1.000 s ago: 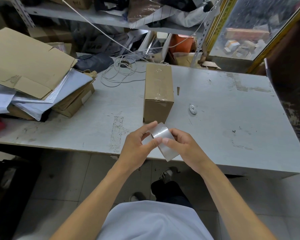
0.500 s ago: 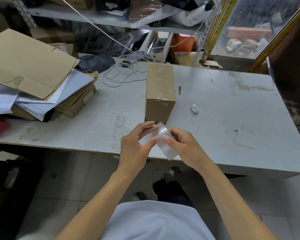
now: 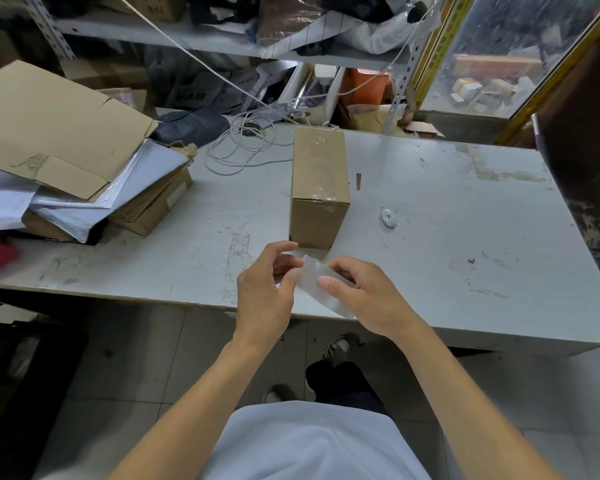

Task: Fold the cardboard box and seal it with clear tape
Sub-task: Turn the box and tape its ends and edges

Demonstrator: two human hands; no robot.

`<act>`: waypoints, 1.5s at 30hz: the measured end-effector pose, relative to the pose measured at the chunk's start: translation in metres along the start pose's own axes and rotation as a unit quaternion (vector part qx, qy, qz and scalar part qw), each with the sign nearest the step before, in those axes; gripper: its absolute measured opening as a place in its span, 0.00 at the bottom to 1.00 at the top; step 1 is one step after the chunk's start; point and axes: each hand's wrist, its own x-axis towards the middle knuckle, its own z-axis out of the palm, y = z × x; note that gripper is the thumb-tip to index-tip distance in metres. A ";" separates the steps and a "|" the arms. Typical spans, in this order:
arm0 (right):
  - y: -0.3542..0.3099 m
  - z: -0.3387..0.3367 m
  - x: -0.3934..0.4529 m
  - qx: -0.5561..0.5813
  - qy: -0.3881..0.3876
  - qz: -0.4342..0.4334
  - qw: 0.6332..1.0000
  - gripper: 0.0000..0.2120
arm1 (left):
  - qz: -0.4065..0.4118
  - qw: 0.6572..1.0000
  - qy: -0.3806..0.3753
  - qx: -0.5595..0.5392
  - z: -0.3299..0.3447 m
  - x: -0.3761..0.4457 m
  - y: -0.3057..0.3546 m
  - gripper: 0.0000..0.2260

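A closed brown cardboard box [image 3: 318, 188] stands on the grey table [image 3: 447, 237], with clear tape running along its top and over the near edge. Just in front of it, above the table's front edge, both hands hold a strip of clear tape [image 3: 321, 285]. My left hand [image 3: 267, 289] pinches the strip's upper left end between thumb and fingers. My right hand [image 3: 364, 292] grips the strip from the right, thumb on top. The strip's lower end hangs free toward the table edge.
A pile of flattened cardboard [image 3: 52, 129], grey mailer bags and a small box [image 3: 153, 206] fills the table's left side. A coiled white cable [image 3: 243, 147] lies behind the box. A small white round object [image 3: 388, 216] sits to the box's right. Shelving stands behind.
The hands have shifted slightly and my left fingers have opened a little around the strip's end; the tape strip now lies flatter between the hands. The box has not moved.
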 end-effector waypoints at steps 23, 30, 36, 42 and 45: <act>-0.004 0.001 -0.001 -0.027 0.033 0.001 0.999 0.08 | -0.052 0.998 0.036 0.021 0.001 -0.011 0.001 0.09; -0.006 -0.001 -0.003 -0.034 0.027 -0.001 0.999 0.08 | -0.054 0.996 0.032 0.059 0.009 -0.011 0.003 0.06; -0.007 -0.001 -0.002 -0.027 0.033 -0.002 0.999 0.07 | -0.044 0.995 0.022 0.091 0.016 -0.011 0.000 0.07; -0.005 -0.004 -0.001 -0.037 0.046 0.004 0.998 0.08 | -0.052 0.995 0.036 0.075 0.011 -0.011 -0.003 0.04; -0.004 -0.006 -0.002 -0.042 0.049 0.004 0.998 0.08 | -0.058 0.995 0.037 0.070 0.011 -0.011 -0.002 0.03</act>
